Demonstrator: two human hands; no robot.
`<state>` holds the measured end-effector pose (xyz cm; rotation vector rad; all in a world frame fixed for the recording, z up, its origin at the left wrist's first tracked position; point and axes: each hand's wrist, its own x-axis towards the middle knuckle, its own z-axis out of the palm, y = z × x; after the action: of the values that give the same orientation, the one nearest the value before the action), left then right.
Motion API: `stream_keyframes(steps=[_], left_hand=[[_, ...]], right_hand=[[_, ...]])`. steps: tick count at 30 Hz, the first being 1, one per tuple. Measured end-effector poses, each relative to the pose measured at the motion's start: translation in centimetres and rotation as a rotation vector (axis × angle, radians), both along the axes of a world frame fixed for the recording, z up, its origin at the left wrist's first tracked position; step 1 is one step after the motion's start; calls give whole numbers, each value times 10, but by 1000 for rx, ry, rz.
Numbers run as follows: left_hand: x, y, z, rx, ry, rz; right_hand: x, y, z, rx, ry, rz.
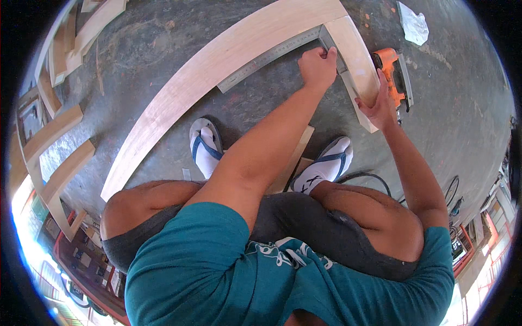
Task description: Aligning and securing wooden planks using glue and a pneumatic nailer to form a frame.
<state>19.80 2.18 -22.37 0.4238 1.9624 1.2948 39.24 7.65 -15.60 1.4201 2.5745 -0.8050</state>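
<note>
A long pale wooden board meets a short wooden board at a corner, far and slightly right of centre. Inside that corner lies a metal square, its marked blade along the long board's inner edge. My left hand is closed on the square close to the corner. With thumb and fingers on opposite sides, my right hand grips the short board near its near end. Just beyond the right fingers, an orange and black nail gun lies on the floor beside that board.
Wooden frame pieces lie at the left. A crumpled white sheet rests on the floor at the far right. A dark hose runs by my right foot. Between my sandalled feet a piece of wood partly shows.
</note>
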Motion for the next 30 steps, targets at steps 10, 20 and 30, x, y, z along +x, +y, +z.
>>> stream_keyframes(steps=[10,20,30], left_hand=[[10,3,27,-165,215,-16],[27,15,40,-126,140,103],[11,9,37,-179,185,4]], right_hand=[[-1,-2,0,14,-4,-24],[2,-1,-1,43,33,1],[-7,-1,-1,-13,-28,-53]])
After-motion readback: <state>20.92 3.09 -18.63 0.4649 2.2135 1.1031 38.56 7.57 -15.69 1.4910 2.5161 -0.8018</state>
